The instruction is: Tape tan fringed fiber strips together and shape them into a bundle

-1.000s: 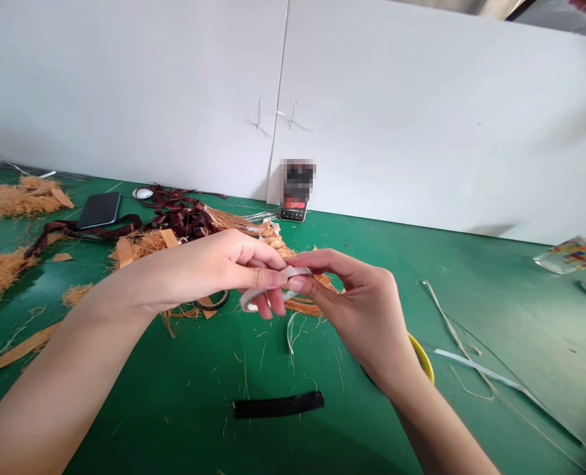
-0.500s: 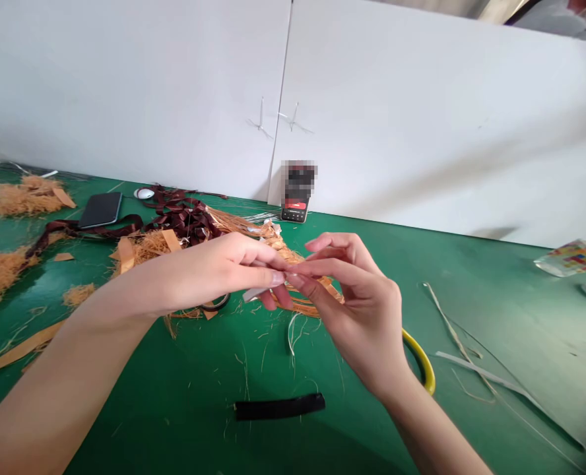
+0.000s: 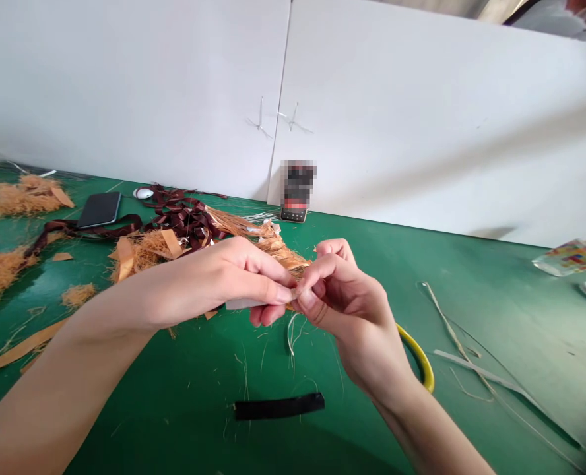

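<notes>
My left hand (image 3: 246,274) is closed around a pale flat strip (image 3: 238,304), whose end sticks out to the left under the palm. Fingertip to fingertip with it, my right hand (image 3: 345,290) pinches at the strip's other end, which the fingers mostly hide. Both hands are held above the green table. Behind them lies a bundle of tan raffia-like strands (image 3: 283,247). Below them on the table is a short black strip (image 3: 279,406).
At left are dark brown ribbon (image 3: 189,221), tan fibre clumps (image 3: 18,196) and a dark phone (image 3: 99,210). Another phone (image 3: 294,191) leans on the white panel. A yellow ring (image 3: 422,356) lies beside my right wrist; thin strips (image 3: 491,376) are at right.
The right hand's fingers have curled in and now pinch tightly against the left fingertips. Both hands have dropped slightly, and the pale strip's free end has shifted left.
</notes>
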Demonstrator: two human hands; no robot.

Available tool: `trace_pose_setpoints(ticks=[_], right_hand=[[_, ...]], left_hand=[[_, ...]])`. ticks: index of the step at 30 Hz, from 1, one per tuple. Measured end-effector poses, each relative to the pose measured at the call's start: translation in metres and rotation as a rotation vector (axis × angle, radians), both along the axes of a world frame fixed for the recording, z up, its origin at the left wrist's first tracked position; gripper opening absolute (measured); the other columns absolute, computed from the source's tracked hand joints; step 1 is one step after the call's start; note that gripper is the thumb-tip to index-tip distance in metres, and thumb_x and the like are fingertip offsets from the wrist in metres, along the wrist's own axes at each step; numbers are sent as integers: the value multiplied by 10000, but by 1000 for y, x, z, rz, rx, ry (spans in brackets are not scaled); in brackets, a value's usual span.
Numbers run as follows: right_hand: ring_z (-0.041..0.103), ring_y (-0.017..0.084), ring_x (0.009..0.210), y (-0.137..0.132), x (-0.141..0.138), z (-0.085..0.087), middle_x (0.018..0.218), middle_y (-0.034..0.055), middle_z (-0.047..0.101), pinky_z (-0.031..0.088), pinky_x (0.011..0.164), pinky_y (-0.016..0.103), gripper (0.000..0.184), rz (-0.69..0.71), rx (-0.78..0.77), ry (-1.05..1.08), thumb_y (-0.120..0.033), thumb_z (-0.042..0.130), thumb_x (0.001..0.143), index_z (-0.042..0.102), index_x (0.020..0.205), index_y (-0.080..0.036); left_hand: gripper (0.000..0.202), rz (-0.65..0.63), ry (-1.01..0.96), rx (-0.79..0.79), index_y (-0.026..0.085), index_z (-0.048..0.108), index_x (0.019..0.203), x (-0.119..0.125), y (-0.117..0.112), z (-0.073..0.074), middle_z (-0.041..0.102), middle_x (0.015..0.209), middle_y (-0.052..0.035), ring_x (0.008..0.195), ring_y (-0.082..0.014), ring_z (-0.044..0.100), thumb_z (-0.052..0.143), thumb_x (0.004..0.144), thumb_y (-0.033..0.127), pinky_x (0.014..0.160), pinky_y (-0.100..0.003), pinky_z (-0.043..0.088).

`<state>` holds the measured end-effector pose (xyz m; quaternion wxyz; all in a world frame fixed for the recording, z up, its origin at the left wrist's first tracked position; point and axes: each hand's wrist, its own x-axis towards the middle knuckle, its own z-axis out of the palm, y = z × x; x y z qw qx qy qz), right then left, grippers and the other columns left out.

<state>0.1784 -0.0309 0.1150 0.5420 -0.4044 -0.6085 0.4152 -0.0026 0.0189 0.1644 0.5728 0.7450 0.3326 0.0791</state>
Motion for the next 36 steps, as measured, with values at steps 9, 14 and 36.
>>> trace_pose_setpoints(ticks=[9, 14, 36], right_hand=[[450, 107, 668, 5, 2, -1, 765, -15, 472, 408, 578, 250, 127, 261, -230, 223, -110, 653, 705, 581, 668, -207], [433, 104, 627, 6, 1, -2, 721, -25, 462, 404, 580, 248, 140, 288, -336, 246, -98, 641, 618, 550, 635, -203], [427, 132, 607, 7, 0, -8, 689, -25, 455, 390, 701, 321, 175, 480, -525, 396, -88, 639, 569, 517, 601, -209]], left_hand=[[318, -30, 32, -36, 182, 586, 626, -1, 0, -1, 529, 606, 33, 568, -95, 444, 505, 884, 349, 523, -257, 265], [288, -17, 28, -103, 171, 563, 599, 0, 2, -1, 502, 570, 31, 520, -91, 397, 531, 850, 309, 494, -261, 241], [265, -41, -66, -261, 140, 627, 614, -4, 5, -8, 491, 539, 23, 450, -50, 364, 591, 834, 283, 418, -199, 254]])
